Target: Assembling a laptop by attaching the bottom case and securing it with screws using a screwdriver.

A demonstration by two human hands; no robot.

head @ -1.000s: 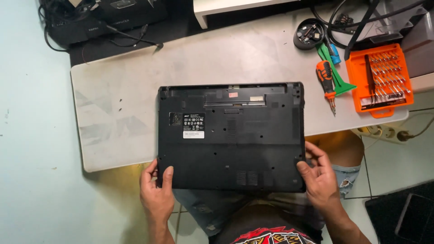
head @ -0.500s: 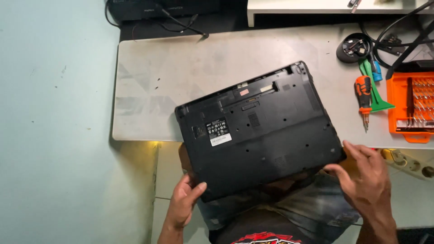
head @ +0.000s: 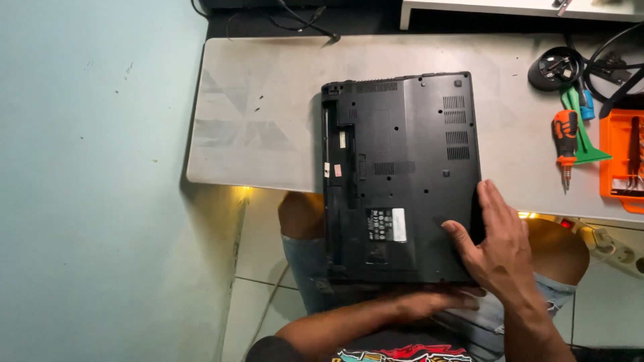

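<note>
A black laptop (head: 402, 167) lies upside down, turned lengthwise so its near end overhangs the grey table (head: 268, 107) and rests over my lap. Its empty battery bay runs along the left side, and a white label sits near the bottom. My right hand (head: 496, 248) lies flat with fingers spread on the laptop's lower right corner and edge. My left hand (head: 436, 302) reaches under the near edge of the laptop, with its fingers mostly hidden beneath it.
An orange-handled screwdriver (head: 565, 144), a green pry tool (head: 582, 134) and an orange bit case (head: 624, 161) lie at the table's right end. A black round object (head: 553, 68) with cables sits at the back right. A power strip (head: 604, 245) lies below the table edge.
The laptop has been rotated about a quarter turn, from lying crosswise to lengthwise. My right hand moved onto its lower right corner, and my left hand slid under its near edge.
</note>
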